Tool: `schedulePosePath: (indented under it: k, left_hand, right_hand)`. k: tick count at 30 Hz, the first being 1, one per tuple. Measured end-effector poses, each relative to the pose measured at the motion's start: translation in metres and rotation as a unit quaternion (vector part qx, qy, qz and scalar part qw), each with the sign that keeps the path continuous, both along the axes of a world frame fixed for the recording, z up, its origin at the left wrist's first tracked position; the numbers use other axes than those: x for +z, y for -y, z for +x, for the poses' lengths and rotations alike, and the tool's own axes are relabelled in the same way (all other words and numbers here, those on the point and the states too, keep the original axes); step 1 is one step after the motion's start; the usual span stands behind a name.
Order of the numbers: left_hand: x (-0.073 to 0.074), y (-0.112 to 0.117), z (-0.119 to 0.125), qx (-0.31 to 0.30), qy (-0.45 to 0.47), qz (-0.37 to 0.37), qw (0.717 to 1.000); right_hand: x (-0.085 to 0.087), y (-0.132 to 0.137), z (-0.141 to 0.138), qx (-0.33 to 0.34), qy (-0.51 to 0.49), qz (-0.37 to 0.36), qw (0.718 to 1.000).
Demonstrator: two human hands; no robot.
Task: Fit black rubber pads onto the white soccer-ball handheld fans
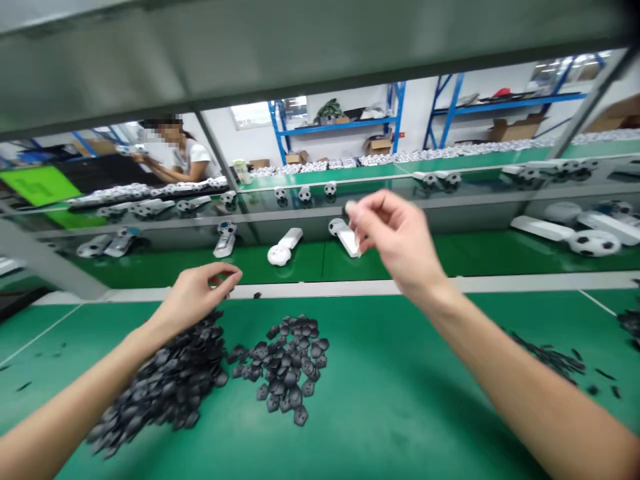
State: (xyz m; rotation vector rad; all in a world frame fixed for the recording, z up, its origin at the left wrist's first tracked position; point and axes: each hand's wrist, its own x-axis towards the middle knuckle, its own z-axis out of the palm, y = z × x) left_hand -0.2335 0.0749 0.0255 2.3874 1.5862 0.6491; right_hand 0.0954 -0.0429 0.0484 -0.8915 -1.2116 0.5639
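Observation:
My left hand (203, 292) hovers over the near edge of a large heap of black pentagon-shaped pieces (175, 373). Its thumb and forefinger are pinched together, and whatever they hold cannot be made out. To the right of the heap lies a looser spread of the same black pieces (285, 363). My right hand (393, 233) is raised in front of the green conveyor, fingers curled in a pinch with a small pale spot at the tips. Just behind those fingers is a white-handled piece with a football-patterned end (345, 237); whether they touch is unclear.
On the conveyor (310, 267) lie more white-handled football pieces (285, 247), with others (593, 241) at right. Thin black strips (550, 357) lie on the green table (390, 407). A metal shelf (300, 53) hangs overhead. A co-worker (187, 157) sits across the line.

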Motion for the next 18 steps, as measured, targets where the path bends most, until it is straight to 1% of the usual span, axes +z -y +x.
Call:
schedulePosePath:
  k: [2,3,5,6,7,8,10,11,12,14,15,16,17,18]
  left_hand:
    - [-0.003,0.030,-0.022,-0.011,0.014,0.058,0.998]
    - [-0.006,0.045,-0.034,-0.015,0.017,0.089,0.996]
    - [-0.016,0.074,-0.059,-0.023,0.023,0.153,0.988]
    - [-0.023,0.089,-0.073,-0.023,0.018,0.182,0.983]
    - [-0.032,0.104,-0.087,-0.026,0.012,0.217,0.976]
    - [-0.042,0.120,-0.100,-0.031,0.002,0.251,0.968]
    - [-0.062,0.152,-0.125,-0.032,-0.024,0.280,0.959]
    - [-0.071,0.167,-0.135,-0.024,-0.034,0.280,0.959]
    - [-0.080,0.181,-0.143,-0.018,-0.049,0.259,0.964]
    - [-0.090,0.201,-0.153,0.010,-0.037,0.236,0.971]
    - [-0.091,0.206,-0.154,0.024,-0.026,0.231,0.972]
    - [-0.089,0.207,-0.153,0.036,-0.012,0.231,0.972]
    - [-0.084,0.203,-0.150,0.038,-0.004,0.229,0.973]
    - [-0.076,0.194,-0.144,0.039,0.002,0.228,0.973]
  right_hand:
    - [-0.042,-0.015,-0.018,0.014,0.019,-0.111,0.994]
    - [-0.063,-0.020,-0.027,0.022,0.026,-0.137,0.990]
    - [-0.099,-0.024,-0.041,0.043,0.041,-0.164,0.985]
    - [-0.112,-0.024,-0.045,0.052,0.050,-0.173,0.982]
    - [-0.122,-0.023,-0.047,0.064,0.060,-0.181,0.980]
    - [-0.128,-0.022,-0.048,0.073,0.068,-0.187,0.977]
    - [-0.133,-0.019,-0.046,0.086,0.078,-0.197,0.974]
    - [-0.134,-0.019,-0.045,0.090,0.078,-0.202,0.972]
    - [-0.134,-0.019,-0.043,0.093,0.075,-0.208,0.971]
    - [-0.135,-0.020,-0.041,0.095,0.062,-0.221,0.969]
    - [-0.137,-0.021,-0.040,0.096,0.055,-0.227,0.968]
    - [-0.139,-0.021,-0.039,0.097,0.048,-0.232,0.967]
    - [-0.141,-0.022,-0.039,0.099,0.044,-0.236,0.966]
    - [-0.142,-0.022,-0.038,0.103,0.041,-0.240,0.965]
